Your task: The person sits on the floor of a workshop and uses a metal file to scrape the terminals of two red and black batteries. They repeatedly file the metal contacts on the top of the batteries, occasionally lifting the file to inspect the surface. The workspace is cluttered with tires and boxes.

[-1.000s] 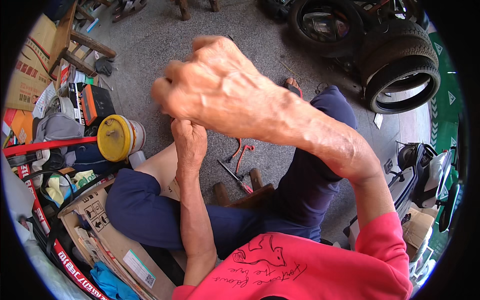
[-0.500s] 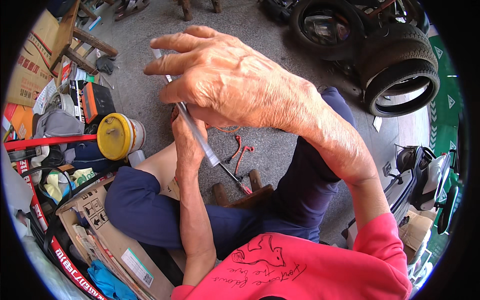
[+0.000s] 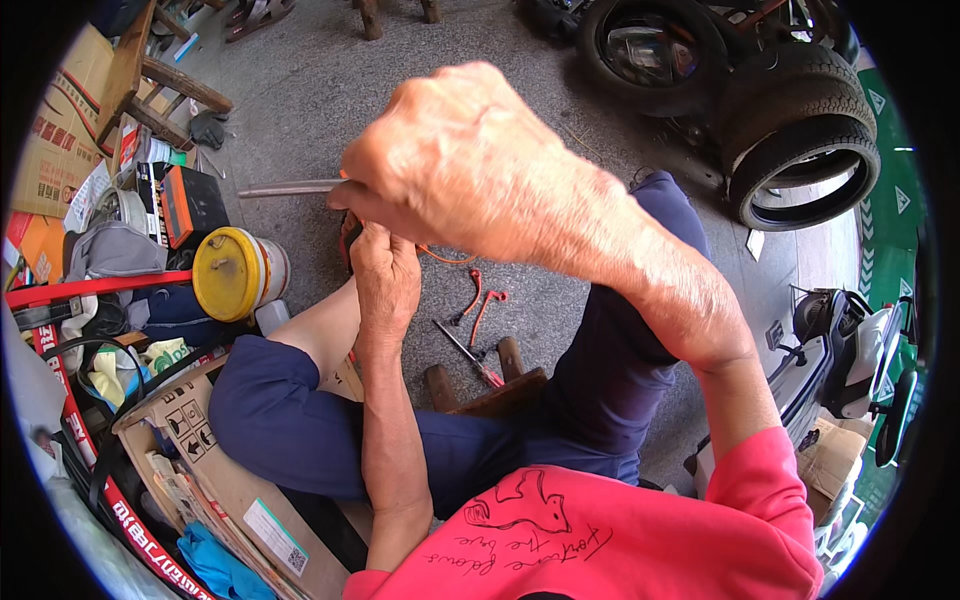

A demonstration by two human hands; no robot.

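Observation:
My right hand (image 3: pixel 450 150) is closed in a fist around a slim grey metal bar (image 3: pixel 285 190). One end of the bar sticks out level to the left, and the rest is hidden by the fist. Just below it, my left hand (image 3: pixel 385 285) is closed with the thumb up, close under the right hand. What its fingers grip is hidden. On the floor beneath lie a screwdriver (image 3: pixel 470 355) with a reddish handle and two short orange-red leads (image 3: pixel 484 318). A thin orange cable (image 3: pixel 445 260) shows beside the left hand.
A low wooden stool (image 3: pixel 480 395) stands between my legs. To the left are a yellow-lidded bucket (image 3: pixel 225 275), an orange-and-black box (image 3: pixel 190 205) and an open cardboard carton (image 3: pixel 190 420). Tyres (image 3: pixel 805 180) are piled at the upper right, with a scooter (image 3: pixel 850 350) below them.
The bar has swung from a steep slant to lying level, pointing left. My right hand has closed from spread fingers into a fist. My left hand stays nearly in place.

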